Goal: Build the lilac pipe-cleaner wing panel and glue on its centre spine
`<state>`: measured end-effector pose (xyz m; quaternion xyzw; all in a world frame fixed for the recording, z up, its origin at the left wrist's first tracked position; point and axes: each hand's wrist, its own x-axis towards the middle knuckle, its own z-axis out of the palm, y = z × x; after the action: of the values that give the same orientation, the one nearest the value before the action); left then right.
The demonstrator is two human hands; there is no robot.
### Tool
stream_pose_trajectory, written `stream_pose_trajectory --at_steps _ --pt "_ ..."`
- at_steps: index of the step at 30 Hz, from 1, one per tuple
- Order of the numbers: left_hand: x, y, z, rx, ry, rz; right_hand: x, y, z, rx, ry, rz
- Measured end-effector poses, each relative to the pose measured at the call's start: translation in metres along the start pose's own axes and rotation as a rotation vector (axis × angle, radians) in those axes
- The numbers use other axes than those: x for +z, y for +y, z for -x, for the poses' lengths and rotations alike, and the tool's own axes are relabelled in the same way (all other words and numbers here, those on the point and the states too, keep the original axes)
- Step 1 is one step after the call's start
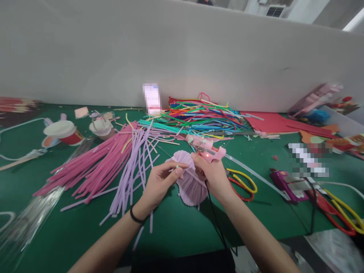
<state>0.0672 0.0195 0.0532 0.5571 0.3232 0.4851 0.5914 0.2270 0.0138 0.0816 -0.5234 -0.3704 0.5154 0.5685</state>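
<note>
A ribbed, shell-like lilac piece (192,191), which looks made of pipe cleaners, is between my two hands just over the table. My left hand (159,182), with a black band at the wrist, is closed at its left side, thumb and forefinger pinched over it. A tiny pale bit shows at those fingertips. Wrapped round the grip of a pink hot glue gun (207,148), my right hand (214,176) is just right of the piece. The gun's red light glows, its nozzle points up and left, and a long clear glue stick (250,172) juts from its back.
Bundles of pink (96,167) and lilac pipe cleaners (132,170) lie to the left, with a multicoloured heap (207,117) behind. Yellow-and-red-handled scissors (243,184) rest right of my hand. A paper cup (65,132) stands at left; a black cord (214,216) hangs toward me.
</note>
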Motion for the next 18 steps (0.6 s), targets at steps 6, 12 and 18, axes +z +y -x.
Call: stream_pose_trajectory --at_steps 6,12,18 --pt "0.004 0.000 -0.005 -0.082 0.015 0.165 -0.003 0.011 -0.003 0.025 -0.031 -0.020" --pt "0.004 -0.001 -0.005 -0.160 -0.059 0.160 -0.005 0.016 -0.006 0.059 -0.057 -0.063" --pt "0.003 0.001 -0.006 -0.311 -0.086 0.251 -0.008 0.022 -0.008 0.102 -0.129 -0.123"
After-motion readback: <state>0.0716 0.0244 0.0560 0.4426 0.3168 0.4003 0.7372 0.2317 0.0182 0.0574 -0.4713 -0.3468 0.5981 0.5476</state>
